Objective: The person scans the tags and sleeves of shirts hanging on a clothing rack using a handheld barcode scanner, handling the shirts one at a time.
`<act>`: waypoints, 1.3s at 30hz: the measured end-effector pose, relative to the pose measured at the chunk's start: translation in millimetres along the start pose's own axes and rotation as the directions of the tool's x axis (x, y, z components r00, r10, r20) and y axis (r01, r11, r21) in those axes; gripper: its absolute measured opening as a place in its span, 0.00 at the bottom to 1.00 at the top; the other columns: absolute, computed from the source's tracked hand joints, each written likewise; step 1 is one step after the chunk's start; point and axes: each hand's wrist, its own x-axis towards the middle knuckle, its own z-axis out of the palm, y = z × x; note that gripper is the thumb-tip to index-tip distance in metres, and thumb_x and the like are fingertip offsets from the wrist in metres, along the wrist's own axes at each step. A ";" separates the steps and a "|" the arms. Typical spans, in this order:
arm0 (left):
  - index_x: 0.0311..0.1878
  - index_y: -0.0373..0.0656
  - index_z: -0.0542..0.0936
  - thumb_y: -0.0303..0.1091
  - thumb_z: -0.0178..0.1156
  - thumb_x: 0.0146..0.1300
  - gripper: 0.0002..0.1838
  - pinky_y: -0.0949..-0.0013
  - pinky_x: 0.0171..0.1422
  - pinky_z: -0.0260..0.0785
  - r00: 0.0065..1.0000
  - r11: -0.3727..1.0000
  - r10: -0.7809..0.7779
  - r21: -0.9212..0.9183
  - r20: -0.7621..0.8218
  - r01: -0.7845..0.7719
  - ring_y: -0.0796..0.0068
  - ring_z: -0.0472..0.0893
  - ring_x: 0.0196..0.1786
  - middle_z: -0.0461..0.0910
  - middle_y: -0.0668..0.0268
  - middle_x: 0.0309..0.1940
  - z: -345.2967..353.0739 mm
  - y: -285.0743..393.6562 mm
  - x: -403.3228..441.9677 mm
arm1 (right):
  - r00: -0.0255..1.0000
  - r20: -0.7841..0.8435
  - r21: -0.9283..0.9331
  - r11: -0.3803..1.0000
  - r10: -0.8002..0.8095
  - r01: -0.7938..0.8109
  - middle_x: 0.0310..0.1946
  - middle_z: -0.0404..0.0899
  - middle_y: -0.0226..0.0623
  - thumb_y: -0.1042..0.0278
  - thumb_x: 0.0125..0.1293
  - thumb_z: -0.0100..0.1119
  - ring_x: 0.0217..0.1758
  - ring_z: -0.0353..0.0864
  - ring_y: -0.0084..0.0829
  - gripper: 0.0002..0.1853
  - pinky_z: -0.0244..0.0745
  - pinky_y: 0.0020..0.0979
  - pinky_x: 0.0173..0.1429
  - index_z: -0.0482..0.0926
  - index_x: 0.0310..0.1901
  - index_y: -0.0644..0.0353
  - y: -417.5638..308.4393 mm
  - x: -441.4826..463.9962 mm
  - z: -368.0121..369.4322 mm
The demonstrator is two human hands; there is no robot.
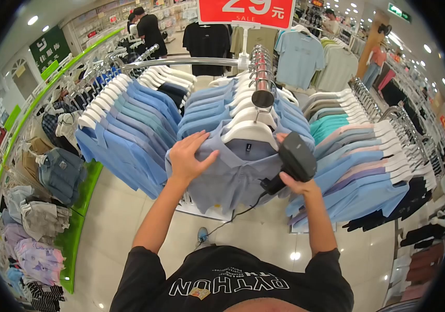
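Shirt, collared and grey-blue [227, 182], hangs foremost on a rack, facing the wearer, with a white hanger [249, 134] inside its collar and a dark label [248, 147] at the neck. The left hand [190, 156] lies on the left shoulder of this shirt, its fingers spread and the thumb held well away from them. The right hand [300, 185] is at the shirt's right shoulder, mostly behind a black handheld device [298, 158]; fingertips show above the device and the thumb lies beside it, but I cannot tell how the fingers close on it. The device covers part of the shirt's right side, and its thin cord [238, 213] runs down below the shirt's hem towards a shoe [202, 235].

Directly behind the shirt is a row of blue shirts [201, 114] on white hangers, and above it is the round end of a metal rail [263, 97]. To the shirt's left hang blue and teal shirts [134, 127]; farther left is a pair of denim shorts [58, 177]. To its right is a row of pink, teal, grey and blue garments [352, 166]. Well beyond the shirt are a red sale sign [246, 11] reading 29, a black T-shirt [207, 44], a pale blue T-shirt [299, 57] and, off to the left, a person in black [151, 32].
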 end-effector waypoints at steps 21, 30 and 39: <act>0.45 0.42 0.79 0.46 0.66 0.55 0.20 0.62 0.40 0.67 0.998 0.997 0.016 -0.079 0.058 -0.012 0.59 0.79 0.35 0.81 0.61 0.34 16.2 0.8 28.8 | 0.837 0.176 0.233 0.804 0.519 -0.547 0.61 0.70 0.39 0.52 0.62 0.55 0.64 0.64 0.32 0.32 0.54 0.31 0.70 0.67 0.65 0.61 63.3 19.6 -18.1; 0.47 0.42 0.78 0.46 0.62 0.60 0.19 0.61 0.47 0.64 0.994 0.998 -0.007 -0.055 0.105 0.013 0.60 0.78 0.40 0.81 0.61 0.36 15.3 -1.0 31.5 | 0.734 0.230 0.457 0.595 0.639 -0.661 0.58 0.69 0.35 0.50 0.61 0.54 0.60 0.65 0.29 0.33 0.55 0.27 0.66 0.68 0.63 0.64 72.5 36.0 -12.6; 0.51 0.40 0.75 0.41 0.59 0.62 0.18 0.59 0.52 0.61 0.978 1.000 0.006 -0.014 0.208 -0.003 0.59 0.74 0.46 0.77 0.61 0.40 19.7 -6.2 35.6 | 0.772 0.054 0.436 0.680 0.633 -0.589 0.59 0.69 0.36 0.51 0.58 0.56 0.63 0.64 0.31 0.33 0.52 0.29 0.70 0.70 0.62 0.63 81.6 34.1 -47.4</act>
